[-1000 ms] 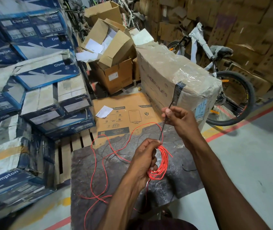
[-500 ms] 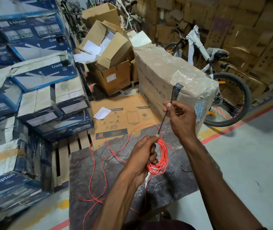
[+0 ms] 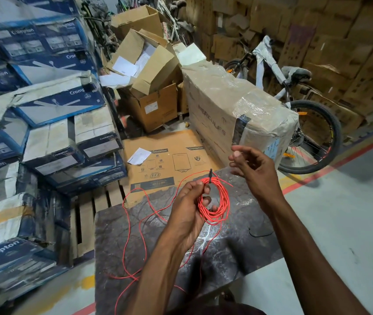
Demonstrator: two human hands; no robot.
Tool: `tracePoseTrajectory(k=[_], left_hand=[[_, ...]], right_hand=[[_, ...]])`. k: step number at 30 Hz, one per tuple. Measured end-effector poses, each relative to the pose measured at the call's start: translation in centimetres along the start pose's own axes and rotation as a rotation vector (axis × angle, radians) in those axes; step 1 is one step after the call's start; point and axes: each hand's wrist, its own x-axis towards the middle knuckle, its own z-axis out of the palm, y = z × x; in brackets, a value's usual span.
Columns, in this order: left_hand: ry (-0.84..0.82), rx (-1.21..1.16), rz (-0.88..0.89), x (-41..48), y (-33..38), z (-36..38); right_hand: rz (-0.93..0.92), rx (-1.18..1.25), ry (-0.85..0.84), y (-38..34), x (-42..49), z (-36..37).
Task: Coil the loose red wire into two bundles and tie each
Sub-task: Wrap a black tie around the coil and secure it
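My left hand (image 3: 191, 204) grips a coiled bundle of red wire (image 3: 220, 201) above the dark stone tabletop (image 3: 233, 253). A short black tie end (image 3: 210, 175) sticks up from the bundle at my left thumb. More loose red wire (image 3: 135, 223) trails from the bundle across the tabletop and off its near edge. My right hand (image 3: 252, 165) hovers just right of and above the bundle, fingers loosely spread, holding nothing.
A small black tie (image 3: 260, 234) lies on the tabletop at the right. A flat Crompton carton (image 3: 167, 160) and a wrapped Hercules box (image 3: 233, 110) sit beyond the table. Blue Crompton boxes (image 3: 44, 105) are stacked on the left, a bicycle (image 3: 305, 123) stands at the right.
My right hand was pulling the black tie upward; it has let go and opened. The tie now shows only as a short stub at the bundle.
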Motion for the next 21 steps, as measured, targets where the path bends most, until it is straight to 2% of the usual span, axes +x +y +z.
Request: tracePoseTrajectory(k=[5, 8, 13, 21], left_hand=[[0.018, -0.014, 0.033, 0.3, 1.1, 0.9], [0.02, -0.015, 0.037, 0.4, 1.4, 1.3], [-0.002, -0.01, 0.038, 0.7, 1.3, 2.0], [-0.011, 0.295, 0.079, 1.3, 1.2, 1.1]], right_hand=[[0.044, -0.031, -0.147, -0.3, -2.6, 0.5], [0.015, -0.1, -0.176, 0.1, -3.6, 0.5], [-0.031, -0.113, -0.083, 0.8, -3.3, 0.7], [-0.067, -0.126, 0.057, 1.7, -2.6, 0.2]])
